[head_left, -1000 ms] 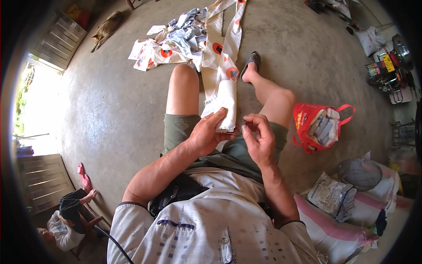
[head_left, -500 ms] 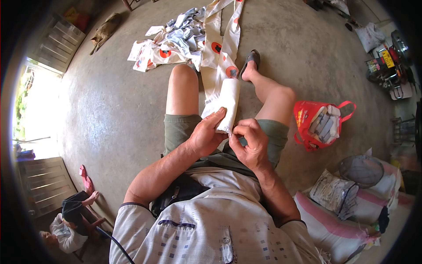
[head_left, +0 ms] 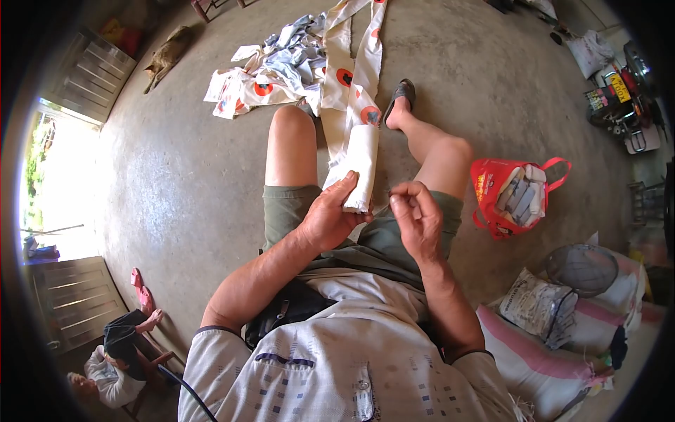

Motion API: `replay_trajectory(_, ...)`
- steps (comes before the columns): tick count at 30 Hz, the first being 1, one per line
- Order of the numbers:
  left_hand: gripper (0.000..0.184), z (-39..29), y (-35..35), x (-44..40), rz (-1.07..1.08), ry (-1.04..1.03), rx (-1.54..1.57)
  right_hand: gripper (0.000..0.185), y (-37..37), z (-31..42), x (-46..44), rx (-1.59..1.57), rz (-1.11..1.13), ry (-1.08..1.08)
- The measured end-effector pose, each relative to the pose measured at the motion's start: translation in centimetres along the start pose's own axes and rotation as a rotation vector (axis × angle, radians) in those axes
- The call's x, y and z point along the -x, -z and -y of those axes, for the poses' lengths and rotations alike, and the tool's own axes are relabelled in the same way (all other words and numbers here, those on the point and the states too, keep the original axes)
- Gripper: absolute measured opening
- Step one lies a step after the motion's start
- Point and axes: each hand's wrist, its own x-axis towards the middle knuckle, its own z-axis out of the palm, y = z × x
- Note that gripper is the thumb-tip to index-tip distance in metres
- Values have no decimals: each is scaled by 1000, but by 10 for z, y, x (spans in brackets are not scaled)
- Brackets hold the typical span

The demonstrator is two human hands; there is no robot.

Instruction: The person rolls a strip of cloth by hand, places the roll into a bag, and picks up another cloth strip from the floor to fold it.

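My left hand (head_left: 330, 211) is closed around the lower end of a white cloth roll (head_left: 362, 165), thumb along its top side. From the roll's far end, a long cloth strip with red-orange round prints (head_left: 369, 77) runs away across the floor between my legs. My right hand (head_left: 420, 218) is raised just right of the roll and apart from it. Its thumb and index finger are pressed together in a pinch; whatever they hold is too small to make out.
A heap of printed and grey-blue cloth (head_left: 288, 63) lies ahead. To the right stands a red bag (head_left: 492, 190) with rolled cloth inside. Large sacks (head_left: 534, 352) lie at lower right, a motorcycle (head_left: 622, 98) farther back. A seated person (head_left: 116, 373) is at lower left, an animal (head_left: 169, 53) at upper left.
My right hand has drawn away from the roll's near end, moving right with its fingers pinched. The left hand keeps its grip on the roll, nearly in the same place.
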Motion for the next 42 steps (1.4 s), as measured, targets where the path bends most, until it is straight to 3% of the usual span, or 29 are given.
replay_trajectory(1,38,2,0,-1,2,2,-26,27,1,-2,-2,-102,-19,-57)
replay_trajectory(4,39,8,-4,4,-4,-39,-321,43,4,-3,-12,-257,49,-247)
replay_trajectory(6,40,11,-2,6,77,-79,-522,51,6,-6,-14,-334,156,-324)
replay_trajectory(8,39,11,-5,10,108,-121,-803,48,4,-14,-7,-372,112,-383)
replay_trajectory(15,36,11,-10,9,83,-56,-584,42,-3,-5,-10,-606,-81,-343)
replay_trajectory(24,31,12,-9,11,38,-112,-714,44,-9,-15,-6,-593,31,-395)
replay_trajectory(31,29,7,-14,9,34,-99,-795,41,-13,-9,-15,-545,-125,-301)
replay_trajectory(39,28,8,-13,13,46,120,-1018,29,40,-8,-51,-452,-348,-121)
replay_trajectory(40,28,10,-12,14,54,119,-957,25,46,-9,-56,-387,-473,-147)
replay_trajectory(42,28,16,-10,16,69,120,-836,29,64,-14,-57,-403,-380,-141)
